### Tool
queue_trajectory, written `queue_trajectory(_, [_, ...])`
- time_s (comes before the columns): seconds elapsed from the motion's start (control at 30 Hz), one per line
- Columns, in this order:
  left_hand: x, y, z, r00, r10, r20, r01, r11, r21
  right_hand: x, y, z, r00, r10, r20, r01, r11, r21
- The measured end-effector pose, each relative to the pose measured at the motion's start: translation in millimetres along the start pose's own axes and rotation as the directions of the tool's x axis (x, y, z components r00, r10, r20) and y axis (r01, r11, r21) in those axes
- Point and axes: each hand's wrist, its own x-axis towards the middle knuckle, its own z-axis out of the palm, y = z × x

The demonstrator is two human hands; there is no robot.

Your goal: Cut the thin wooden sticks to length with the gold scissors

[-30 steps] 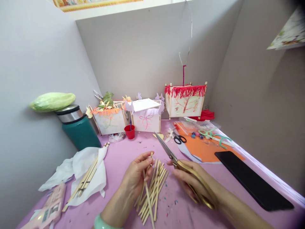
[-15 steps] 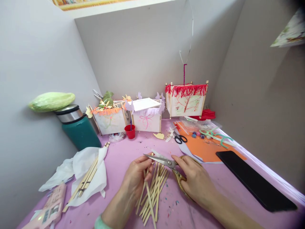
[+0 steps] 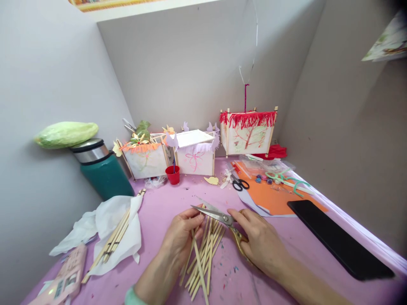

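Observation:
My right hand (image 3: 259, 239) is closed round the gold handles of a pair of scissors (image 3: 226, 219), whose blades stand slightly apart and point left. The blades lie at the top end of a thin wooden stick (image 3: 192, 241), which my left hand (image 3: 182, 233) pinches between thumb and fingers. Part of that stick is hidden behind my fingers. Below and between my hands, a loose pile of wooden sticks (image 3: 208, 260) lies on the purple tablecloth (image 3: 159, 203).
Paper lanterns (image 3: 195, 163) stand along the back, with a red cup (image 3: 173, 174) before them. At left are a green bottle (image 3: 106, 176), sticks on white paper (image 3: 133, 237) and a pink glue gun (image 3: 68, 275). Rightward lie black-handled scissors (image 3: 241, 185), orange paper (image 3: 267, 199) and a black phone-like slab (image 3: 340, 241).
The scissor blades have opened a little wider at the stick's end. Both hands stay in nearly the same place, and the view has shifted slightly.

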Motion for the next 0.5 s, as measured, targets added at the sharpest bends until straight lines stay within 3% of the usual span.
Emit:
queue_trajectory(0.3, [1.1, -1.5, -2.1, 0.999, -0.027, -0.04, 0.031, 0.996, 0.087, -0.2, -5.3, -5.0, 0.994, 0.066, 0.089, -0.066, 0.998, -0.003])
queue_trajectory(0.5, [-2.8, 1.2, -1.2, 0.998, -0.019, -0.064, 0.027, 0.991, 0.128, 0.6, -6.2, -4.8, 0.994, 0.071, 0.088, -0.073, 0.997, 0.017])
